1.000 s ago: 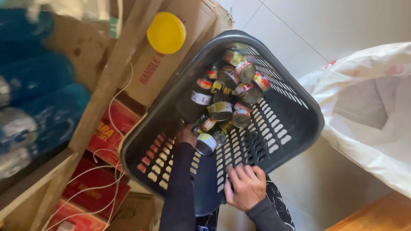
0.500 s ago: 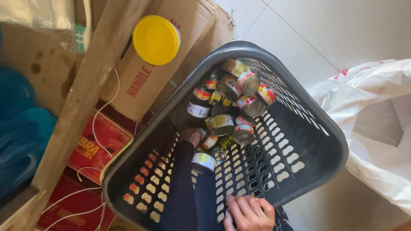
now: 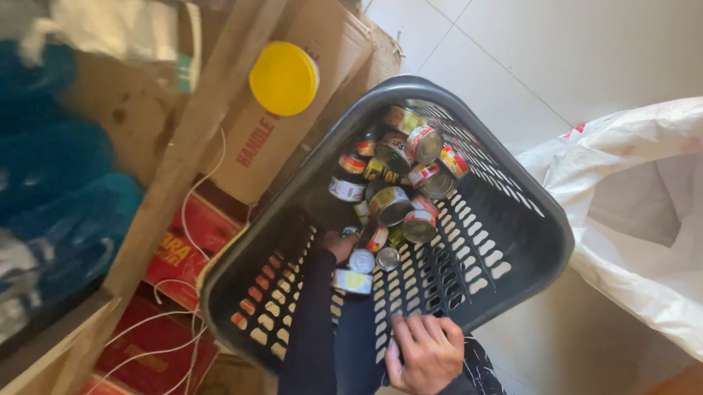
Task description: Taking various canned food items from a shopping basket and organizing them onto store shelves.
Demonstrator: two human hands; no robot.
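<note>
I hold a dark grey slotted plastic basket (image 3: 526,238) tilted towards me. Several small tin cans (image 3: 404,177) with coloured labels lie heaped in its far corner. My left hand (image 3: 335,244), in a dark sleeve, reaches inside the basket and rests among the nearest cans (image 3: 360,262). Whether it grips one is hidden. My right hand (image 3: 426,357) is closed around the basket's near rim from outside.
A wooden shelf post (image 3: 197,125) and blurred blue bundles (image 3: 39,187) stand to the left. Behind the basket are a cardboard box (image 3: 284,141) with a yellow round lid (image 3: 284,78) and red boxes (image 3: 186,251) with white cord. A white plastic sack (image 3: 664,208) is on the right.
The view has swung and the basket now sits a little lower and nearer. My left hand stays among the cans and my right hand stays on the rim.
</note>
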